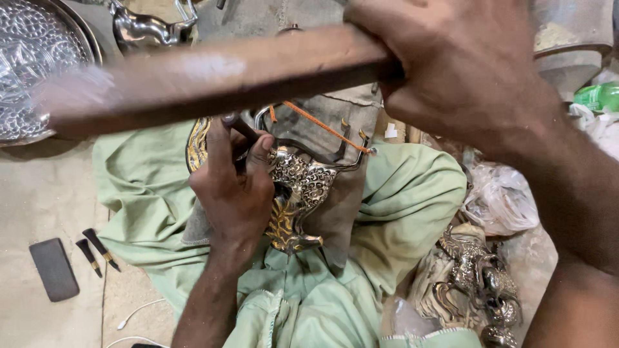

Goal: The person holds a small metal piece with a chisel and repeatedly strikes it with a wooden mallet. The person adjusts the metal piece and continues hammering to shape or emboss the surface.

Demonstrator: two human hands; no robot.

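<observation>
Nearest, one left hand (233, 187) curled tight around one thin dark punch (242, 127), fingers (219, 151) pressed against one ornate silver-and-gold metal piece (298, 193) resting on the lap, over one pale green cloth (400, 193); one orange cord (325, 127) stretched across the thin curved prongs at the piece's upper side; beside the right knee, two more embossed silver figures (480, 283) heaped together, touching, next to one crumpled clear plastic bag (500, 196); toward the left edge of the floor (39, 193), one flat dark grey stone (54, 269) and two short dark chisels (97, 250) lying side by side, near each other but apart from the stone; one white cable (132, 314) close to the bottom edge; higher up, one right hand (461, 71) closed fully round one thick wooden stick (213, 77), held level above the punch, blurred at its left end; farthest, one round hammered silver tray (35, 58) at the top left corner, one shiny cast metal part (151, 27) beside it, one green bottle (596, 96) at the right edge.
</observation>
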